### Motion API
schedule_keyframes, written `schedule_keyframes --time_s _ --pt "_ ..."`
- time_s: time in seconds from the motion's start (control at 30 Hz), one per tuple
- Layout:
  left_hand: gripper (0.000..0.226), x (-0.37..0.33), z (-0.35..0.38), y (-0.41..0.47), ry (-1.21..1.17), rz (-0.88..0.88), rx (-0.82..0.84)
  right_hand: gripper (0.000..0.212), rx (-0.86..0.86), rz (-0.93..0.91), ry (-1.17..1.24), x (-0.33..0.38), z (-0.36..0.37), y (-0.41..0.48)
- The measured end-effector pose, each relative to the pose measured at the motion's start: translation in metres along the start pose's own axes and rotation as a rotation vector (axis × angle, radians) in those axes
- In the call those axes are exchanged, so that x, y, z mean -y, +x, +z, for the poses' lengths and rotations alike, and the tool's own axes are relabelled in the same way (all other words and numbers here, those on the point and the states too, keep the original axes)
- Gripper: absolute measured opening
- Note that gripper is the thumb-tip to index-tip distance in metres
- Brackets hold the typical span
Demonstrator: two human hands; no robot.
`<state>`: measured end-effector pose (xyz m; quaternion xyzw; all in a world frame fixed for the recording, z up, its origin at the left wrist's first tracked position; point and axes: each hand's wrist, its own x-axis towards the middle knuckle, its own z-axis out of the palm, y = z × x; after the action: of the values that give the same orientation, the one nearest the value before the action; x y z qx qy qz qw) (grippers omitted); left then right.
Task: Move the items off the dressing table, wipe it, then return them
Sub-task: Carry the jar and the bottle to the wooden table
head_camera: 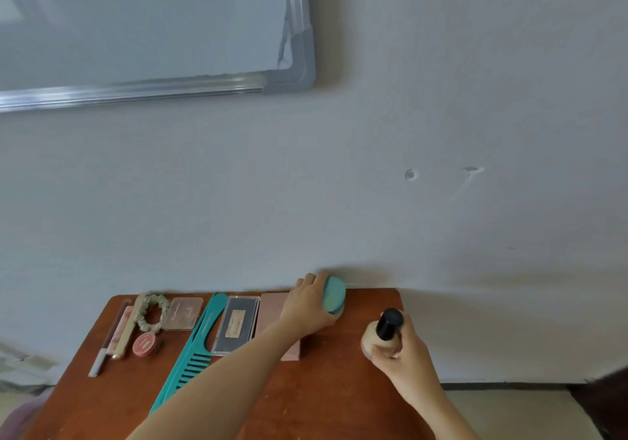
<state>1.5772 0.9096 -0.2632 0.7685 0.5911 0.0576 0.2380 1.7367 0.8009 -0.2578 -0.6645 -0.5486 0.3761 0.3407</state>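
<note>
1. One silver-framed board [292, 76] hangs on the pale wall, upper left.
2. One reddish-brown wooden counter [339, 388] stands against that wall and carries the toiletries.
3. Left hand [309, 303] reaches to the counter's back edge. Its fingers are curled over a teal oval compact [334, 295], which sits there by the wall.
4. Right hand [404, 354] is over the counter's right side. Its fingers are wrapped round a beige bottle with a black cap [384, 334], held tilted. Whether the base touches the surface cannot be told.
5. Long teal plastic comb [197, 348] lies diagonally left of centre.
6. Flat pink rectangular box [272, 307] lies partly under the left forearm, just beside the compact.
7. Black rectangular case with a clear lid [236, 326] lies between comb and pink box.
8. Clear square compact [182, 313] lies near the back edge, left of the comb.
9. Beige fabric scrunchie [151, 312] lies beside it.
10. Round red tin [146, 344] sits in front of the scrunchie.
11. Slim grey-tipped pencil [102, 358] lies furthest left.
</note>
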Motion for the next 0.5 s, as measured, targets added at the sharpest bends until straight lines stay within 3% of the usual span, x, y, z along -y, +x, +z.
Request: schedule_keyframes --time_s 0.33,0.5 --pt "0.075 0.020 0.008 0.002 -0.005 -0.032 -0.029 0.037 0.030 -0.055 -0.042 0.011 0.008 0.029" --pt "0.073 0.026 0.008 -0.016 0.115 -0.056 -0.142 0.028 0.048 -0.067 -0.080 0.010 0.012 0.041"
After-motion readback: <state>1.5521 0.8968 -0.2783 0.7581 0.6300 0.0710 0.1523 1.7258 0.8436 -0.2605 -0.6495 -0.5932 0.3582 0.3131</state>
